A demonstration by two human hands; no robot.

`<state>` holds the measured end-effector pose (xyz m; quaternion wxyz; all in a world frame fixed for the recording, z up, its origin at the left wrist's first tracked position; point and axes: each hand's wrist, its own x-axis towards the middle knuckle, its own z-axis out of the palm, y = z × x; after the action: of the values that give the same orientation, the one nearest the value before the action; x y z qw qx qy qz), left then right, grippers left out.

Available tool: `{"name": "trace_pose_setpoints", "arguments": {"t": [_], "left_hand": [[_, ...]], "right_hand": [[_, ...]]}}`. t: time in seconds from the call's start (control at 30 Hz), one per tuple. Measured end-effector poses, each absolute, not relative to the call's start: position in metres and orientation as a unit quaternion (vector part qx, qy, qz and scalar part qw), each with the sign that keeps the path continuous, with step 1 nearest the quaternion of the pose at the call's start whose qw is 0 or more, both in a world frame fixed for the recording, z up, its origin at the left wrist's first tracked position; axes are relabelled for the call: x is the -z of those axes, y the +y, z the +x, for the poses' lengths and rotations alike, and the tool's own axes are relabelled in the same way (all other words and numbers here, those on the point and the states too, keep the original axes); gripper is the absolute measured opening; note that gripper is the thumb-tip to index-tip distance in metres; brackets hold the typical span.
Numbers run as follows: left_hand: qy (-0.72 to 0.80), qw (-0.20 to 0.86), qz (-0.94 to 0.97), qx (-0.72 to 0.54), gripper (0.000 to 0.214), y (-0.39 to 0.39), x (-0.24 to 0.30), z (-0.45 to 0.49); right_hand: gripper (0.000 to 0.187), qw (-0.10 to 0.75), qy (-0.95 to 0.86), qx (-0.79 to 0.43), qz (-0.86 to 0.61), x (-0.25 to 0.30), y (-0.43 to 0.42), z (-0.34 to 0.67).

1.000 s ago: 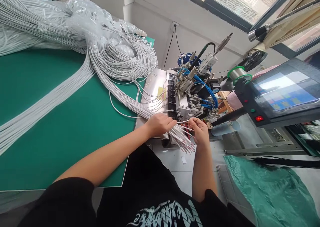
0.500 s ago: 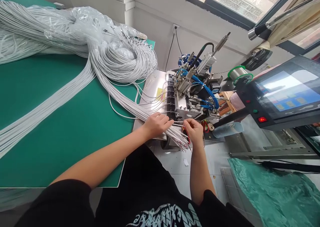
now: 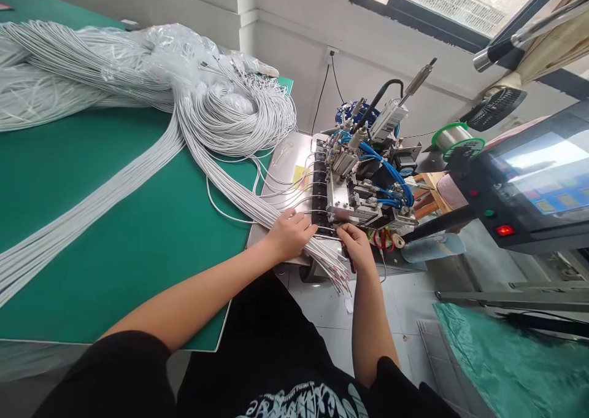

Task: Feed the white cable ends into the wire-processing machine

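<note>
Cables in a long white bundle (image 3: 230,189) are running beneath our left hand (image 3: 291,234), and we are clamping it over them, short of their reddish-tipped ends. Our right hand (image 3: 358,246) is pinching one thin white cable (image 3: 327,228), thumb and fingers together, just beside the black slotted block (image 3: 318,188) on the metal machine with blue tubes (image 3: 340,194). More cables are crossing a shiny steel plate (image 3: 286,154) into that block! Behind, we're seeing the bundle stretching over a flat green tabletop (image 3: 151,252); rightward, a dark-framed screen (image 3: 545,166) is glowing.
</note>
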<state>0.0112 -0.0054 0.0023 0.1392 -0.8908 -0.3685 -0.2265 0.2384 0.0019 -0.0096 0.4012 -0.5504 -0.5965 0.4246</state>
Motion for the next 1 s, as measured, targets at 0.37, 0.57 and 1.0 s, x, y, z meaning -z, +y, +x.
{"name": "trace_pose_setpoints", "arguments": {"t": [0.37, 0.57, 1.0], "left_hand": [[-0.375, 0.123, -0.89, 0.229, 0.012, -0.004, 0.0, 0.012], [-0.379, 0.114, -0.889, 0.23, 0.01, -0.003, 0.001, 0.012], [-0.309, 0.17, -0.883, 0.309, 0.029, -0.003, -0.004, 0.01]], "right_hand": [[0.029, 0.465, -0.431, -0.529, -0.565, 0.025, 0.001, 0.226], [0.043, 0.446, -0.465, -0.502, -0.577, 0.023, -0.011, 0.237], [0.034, 0.428, -0.562, -0.442, -0.553, -0.009, -0.022, 0.254]]}}
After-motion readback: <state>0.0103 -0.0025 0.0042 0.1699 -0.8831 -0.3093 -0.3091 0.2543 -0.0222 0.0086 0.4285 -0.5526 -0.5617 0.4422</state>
